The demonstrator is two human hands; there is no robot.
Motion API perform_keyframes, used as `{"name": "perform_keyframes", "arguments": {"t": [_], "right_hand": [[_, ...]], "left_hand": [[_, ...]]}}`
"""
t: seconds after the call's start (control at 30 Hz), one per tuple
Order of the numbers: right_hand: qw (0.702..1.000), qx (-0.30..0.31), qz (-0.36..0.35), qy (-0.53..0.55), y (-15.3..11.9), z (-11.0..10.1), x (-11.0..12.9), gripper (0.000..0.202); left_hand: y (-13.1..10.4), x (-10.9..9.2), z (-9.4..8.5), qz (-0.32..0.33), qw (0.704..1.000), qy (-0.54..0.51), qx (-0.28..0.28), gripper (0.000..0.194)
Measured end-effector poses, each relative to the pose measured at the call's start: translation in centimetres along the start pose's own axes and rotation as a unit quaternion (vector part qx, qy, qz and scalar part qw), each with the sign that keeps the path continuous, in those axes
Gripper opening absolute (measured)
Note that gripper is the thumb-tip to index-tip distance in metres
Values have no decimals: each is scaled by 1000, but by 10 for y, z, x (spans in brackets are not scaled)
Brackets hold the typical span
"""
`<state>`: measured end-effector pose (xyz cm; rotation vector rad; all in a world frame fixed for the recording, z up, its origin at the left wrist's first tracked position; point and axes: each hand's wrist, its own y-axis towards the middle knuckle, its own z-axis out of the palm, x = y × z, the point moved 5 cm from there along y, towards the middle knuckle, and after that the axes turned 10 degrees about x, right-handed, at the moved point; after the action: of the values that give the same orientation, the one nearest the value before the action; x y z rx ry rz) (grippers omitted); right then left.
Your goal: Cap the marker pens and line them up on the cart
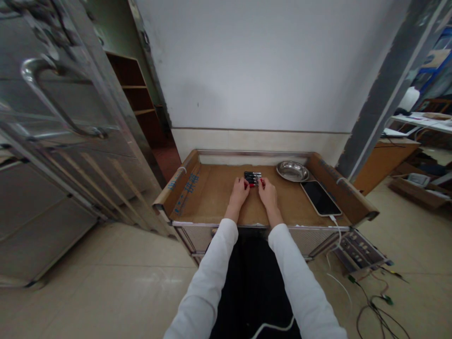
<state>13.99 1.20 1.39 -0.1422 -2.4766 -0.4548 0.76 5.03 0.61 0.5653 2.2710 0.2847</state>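
Note:
My left hand (240, 189) and my right hand (267, 190) are close together over the brown cardboard-lined top of a cart. Between them lies a short, slim red stick (252, 185) with a silvery part, its exact kind too small to make out. The fingers of each hand are pinched at one end of it. Just beyond my fingertips, several similar black sticks (252, 174) with silvery right ends lie side by side in a stack of rows. My fingers partly cover the nearest ones.
A round steel bowl (293, 171) stands to the right of the sticks. Nearer me lies a phone (321, 197) with a white cable (337, 230) plugged in. Raised cardboard sides (339, 190) border the cart top. A metal door (70, 108) is at left; loose wires (376, 306) lie on the floor.

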Motion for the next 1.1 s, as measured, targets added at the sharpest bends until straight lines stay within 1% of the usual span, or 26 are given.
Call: {"name": "perform_keyframes", "arguments": {"t": [0.13,0.23,0.4,0.5,0.6,0.77,0.87,0.93,1.1], "right_hand": [[999,5,-43,-7,1,3,1,31],[998,18,-61,-18,2,5,1,30],[996,41,-66,-42,2,7,2,27],[995,45,-65,-58,2,6,3,26],[995,46,-67,-63,1,5,5,25],[995,45,-63,-60,2,6,3,24],[996,42,-70,-45,4,9,1,24],[996,39,-80,-15,5,12,0,24],[994,18,-93,47,7,15,-6,25]], "left_hand": [[0,1,0,-2,1000,-1,-11,8],[1,1,1,-2,1000,0,-11,9],[1,0,-1,-4,1000,9,-11,9],[1,-5,-3,22,999,22,-21,11],[0,-9,-2,46,998,42,-8,8],[-1,-13,-1,60,997,52,16,5],[0,-12,-2,42,997,53,24,5],[-1,-11,-3,26,998,60,23,5],[-3,-13,-7,6,994,110,17,7]]}}
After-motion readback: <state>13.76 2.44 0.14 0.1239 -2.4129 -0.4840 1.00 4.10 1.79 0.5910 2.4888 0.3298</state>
